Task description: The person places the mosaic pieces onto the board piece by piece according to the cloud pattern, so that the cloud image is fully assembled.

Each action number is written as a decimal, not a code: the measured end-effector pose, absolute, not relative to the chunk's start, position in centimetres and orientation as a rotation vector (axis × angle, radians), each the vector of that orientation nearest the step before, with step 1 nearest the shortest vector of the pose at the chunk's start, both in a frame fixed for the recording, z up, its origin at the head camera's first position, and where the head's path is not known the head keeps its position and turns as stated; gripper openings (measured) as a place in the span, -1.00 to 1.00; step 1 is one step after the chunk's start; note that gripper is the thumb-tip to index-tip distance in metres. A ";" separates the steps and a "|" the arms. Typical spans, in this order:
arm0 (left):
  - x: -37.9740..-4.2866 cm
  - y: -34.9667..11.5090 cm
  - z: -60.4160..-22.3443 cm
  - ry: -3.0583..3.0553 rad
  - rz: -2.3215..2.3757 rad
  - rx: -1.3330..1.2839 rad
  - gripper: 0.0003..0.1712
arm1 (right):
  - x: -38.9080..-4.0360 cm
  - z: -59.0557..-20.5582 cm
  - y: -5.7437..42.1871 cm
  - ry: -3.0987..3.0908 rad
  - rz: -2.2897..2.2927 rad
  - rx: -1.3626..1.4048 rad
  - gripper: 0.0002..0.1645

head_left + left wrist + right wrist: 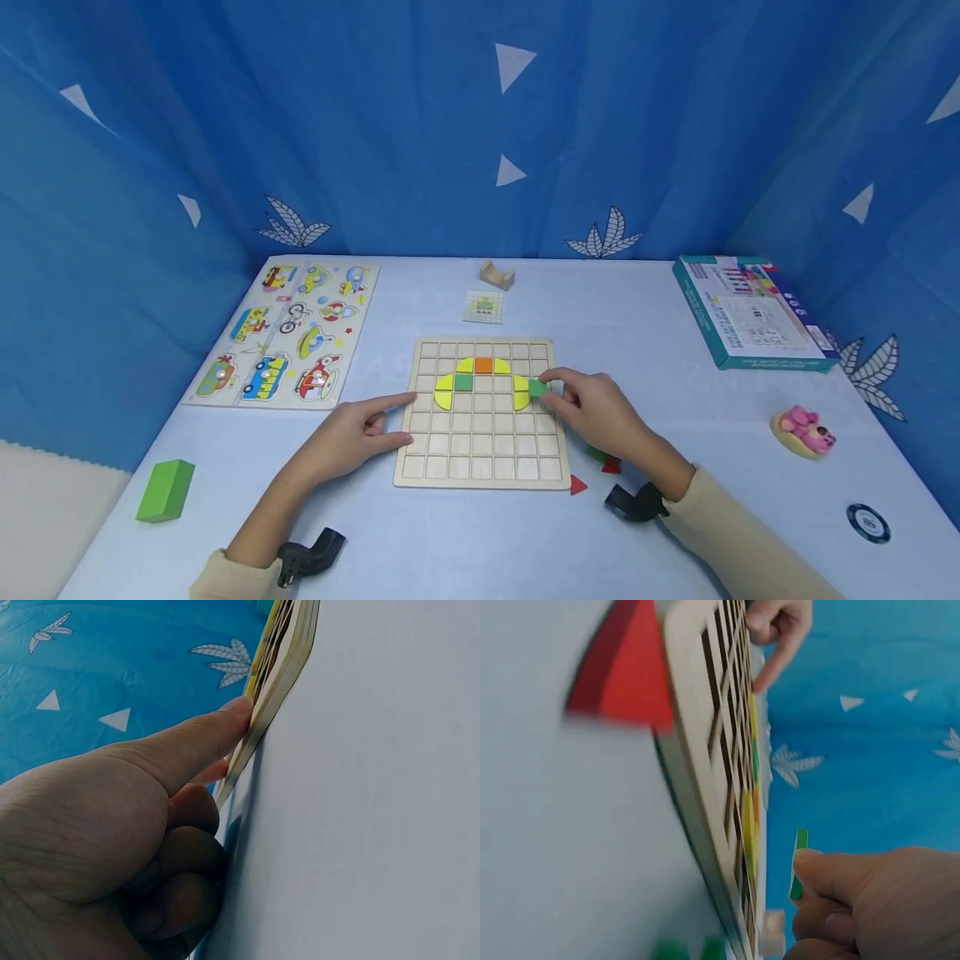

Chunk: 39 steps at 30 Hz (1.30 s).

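Note:
A wooden grid board (pixel 480 473) lies in the middle of the table. Green and orange squares and several yellow curved pieces (pixel 444 398) form an arch in its upper cells. My right hand (pixel 600 408) pinches a green square tile (pixel 537 388) between thumb and fingers over the board's right side. In the right wrist view this tile (pixel 799 862) stands on edge, held above the board surface. At the board's left edge my left hand (pixel 348 437) touches the rim with straight index finger and thumb, its other fingers curled in.
Red triangles (pixel 577 485) and green pieces lie right of the board, partly under my right hand. Behind stand a pattern card (pixel 483 307) and a small wooden holder (pixel 497 276). A vehicle puzzle (pixel 288 333), green block (pixel 166 490), box (pixel 757 317), pink figurine (pixel 806 429) and round chip (pixel 868 522) surround them.

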<state>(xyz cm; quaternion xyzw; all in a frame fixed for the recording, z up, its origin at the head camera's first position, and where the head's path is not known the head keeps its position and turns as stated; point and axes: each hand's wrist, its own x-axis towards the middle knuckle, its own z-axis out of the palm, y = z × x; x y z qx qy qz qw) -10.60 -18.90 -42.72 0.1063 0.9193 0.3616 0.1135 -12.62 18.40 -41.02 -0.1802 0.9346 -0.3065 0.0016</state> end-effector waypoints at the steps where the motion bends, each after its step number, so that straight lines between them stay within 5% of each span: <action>1: -10.6 -18.9 -42.8 2.698 1.059 0.313 -0.30 | -12.6 -41.1 18.0 2.925 -0.971 -0.578 -0.63; 21: -10.6 -19.1 -42.7 2.691 1.082 0.361 -0.31 | -15.3 -41.4 12.0 2.895 -0.957 -0.738 -0.66; 39: -10.6 -18.9 -42.5 2.694 1.083 0.342 -0.32 | -15.9 -42.4 11.5 2.945 -0.907 -0.752 -0.69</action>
